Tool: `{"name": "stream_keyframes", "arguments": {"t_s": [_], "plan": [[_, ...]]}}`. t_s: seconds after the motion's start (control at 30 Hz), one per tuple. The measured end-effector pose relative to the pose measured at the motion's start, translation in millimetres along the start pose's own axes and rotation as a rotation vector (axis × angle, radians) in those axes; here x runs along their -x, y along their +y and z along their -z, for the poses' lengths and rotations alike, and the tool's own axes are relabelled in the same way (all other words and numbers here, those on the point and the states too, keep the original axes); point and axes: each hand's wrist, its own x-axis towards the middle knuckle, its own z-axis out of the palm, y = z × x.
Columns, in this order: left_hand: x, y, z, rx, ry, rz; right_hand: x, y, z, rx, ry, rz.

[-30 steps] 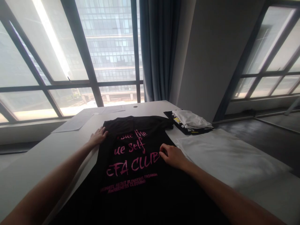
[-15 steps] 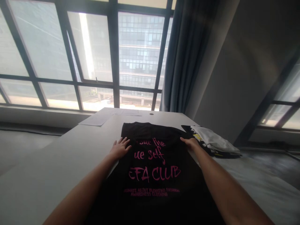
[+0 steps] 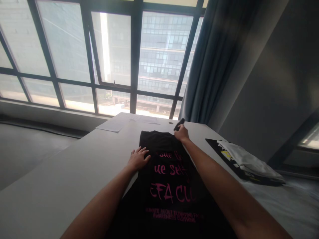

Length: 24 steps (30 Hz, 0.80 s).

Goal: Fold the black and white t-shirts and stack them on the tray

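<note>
A black T-shirt (image 3: 164,186) with pink lettering lies flat on the white table (image 3: 74,172), its sides folded in. My left hand (image 3: 138,158) rests flat on the shirt's left edge, fingers spread. My right hand (image 3: 181,133) is at the shirt's far right corner, pinching a bit of the black fabric and lifting it off the table. My right forearm crosses over the lettering and hides part of it.
A stack of folded clothes (image 3: 245,162), white on black, sits on the table to the right. Sheets of paper (image 3: 111,126) lie at the far end near the windows. A blue curtain (image 3: 214,63) hangs behind the table.
My right hand has moved from the middle right of the shirt up to its far right corner and pinched the fabric there. My left hand stays on the left edge. The camera has swung left.
</note>
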Motion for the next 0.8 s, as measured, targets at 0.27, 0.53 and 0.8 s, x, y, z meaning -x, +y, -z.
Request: {"name": "stream_keyframes", "arguments": {"t_s": [0.27, 0.53, 0.8], "plan": [[1, 0, -1.6, -0.014, 0.029, 0.011, 25, -46, -81, -0.162, -0.429, 0.322], [1, 1, -0.6, 0.018, 0.064, 0.035, 37, -9, -85, 0.062, -0.509, 0.280], [-6, 0, -2.5, -0.022, 0.114, 0.074, 42, -17, -93, -0.052, -0.480, 0.471]]}}
